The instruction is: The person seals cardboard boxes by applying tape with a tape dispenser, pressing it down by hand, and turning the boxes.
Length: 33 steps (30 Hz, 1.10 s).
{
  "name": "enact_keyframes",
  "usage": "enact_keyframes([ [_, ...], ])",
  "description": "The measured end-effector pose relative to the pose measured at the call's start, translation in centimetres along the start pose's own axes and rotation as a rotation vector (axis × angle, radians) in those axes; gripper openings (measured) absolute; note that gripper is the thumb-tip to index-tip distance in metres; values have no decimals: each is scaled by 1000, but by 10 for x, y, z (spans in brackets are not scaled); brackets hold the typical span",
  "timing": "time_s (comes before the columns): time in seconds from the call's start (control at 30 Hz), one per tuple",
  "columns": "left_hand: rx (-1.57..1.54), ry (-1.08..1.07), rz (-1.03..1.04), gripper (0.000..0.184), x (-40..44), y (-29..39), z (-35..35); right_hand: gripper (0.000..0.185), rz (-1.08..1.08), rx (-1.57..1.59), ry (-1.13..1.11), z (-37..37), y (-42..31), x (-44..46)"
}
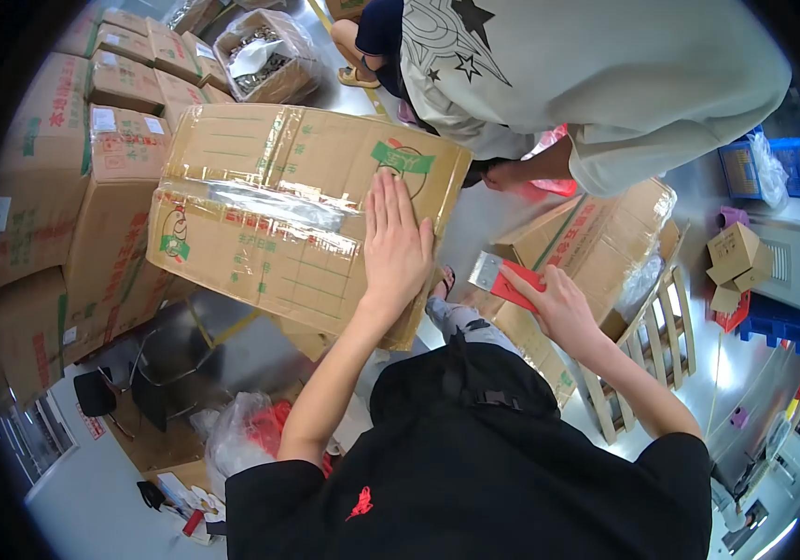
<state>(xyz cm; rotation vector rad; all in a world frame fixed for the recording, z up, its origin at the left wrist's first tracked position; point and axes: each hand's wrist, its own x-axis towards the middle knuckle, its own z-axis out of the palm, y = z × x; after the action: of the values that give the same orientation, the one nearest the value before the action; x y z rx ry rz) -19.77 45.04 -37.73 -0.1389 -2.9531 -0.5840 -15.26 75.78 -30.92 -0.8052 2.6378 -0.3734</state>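
My left hand (395,243) lies flat on the right part of a large taped cardboard box (260,261), its fingers stretched out near a green printed mark. Clear shiny tape runs along the box's middle seam. My right hand (558,303) is wrapped round the red handle of a scraper-like tool (509,283), whose metal end points left, apart from the box. Below and beyond the tool is a second cardboard box (596,247) with an open flap.
A co-worker in a pale shirt (605,65) stands close at the top, a hand near the boxes. Stacked cartons (120,187) fill the left. A slatted wooden rack (652,345) stands at right. Plastic bags (243,434) lie lower left.
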Motion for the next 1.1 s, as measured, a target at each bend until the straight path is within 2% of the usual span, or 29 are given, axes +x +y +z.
enact_keyframes([
  [0.13,28,-68,60,82,1,15,-2,85,-58,-46,65,47,6,21],
  [0.2,-54,-145,122,90,-10,24,-4,85,-49,-67,57,61,-5,24],
  [0.3,-39,-150,120,99,-1,37,5,84,-49,-246,87,62,-1,37],
  [0.43,7,-119,128,100,-3,44,13,82,-1,-478,59,62,-13,32],
  [0.53,-126,-104,113,99,-5,37,10,79,64,-604,-24,39,-40,36],
  [0.6,-19,-63,131,99,-7,30,17,79,29,-543,-182,23,-49,63],
  [0.63,-32,-43,139,99,-7,26,17,58,-3,-417,-147,13,-55,82],
  [0.67,-40,-36,136,99,-8,21,20,58,-3,-428,-149,17,-68,100],
  [0.73,3,17,152,92,-15,1,23,32,68,-635,-366,31,-102,136],
  [0.77,5,7,142,92,-16,-8,18,15,-72,-749,-429,20,-118,148],
  [0.8,61,-31,140,91,-12,-11,8,15,-80,-747,-442,40,-105,154],
  [0.87,121,-71,160,91,-20,-18,2,16,4,-759,-813,107,-59,150],
  [0.93,130,-49,124,90,-20,-26,8,24,20,-468,-428,128,-27,128],
  [1.0,127,-2,56,90,-32,-20,8,42,176,-347,-551,93,-46,132],
  [1.07,255,-34,5,89,-40,-11,0,63,230,-220,-410,80,-40,111],
  [1.1,264,-7,-12,89,-36,-16,0,62,236,-122,-378,61,-34,104],
])
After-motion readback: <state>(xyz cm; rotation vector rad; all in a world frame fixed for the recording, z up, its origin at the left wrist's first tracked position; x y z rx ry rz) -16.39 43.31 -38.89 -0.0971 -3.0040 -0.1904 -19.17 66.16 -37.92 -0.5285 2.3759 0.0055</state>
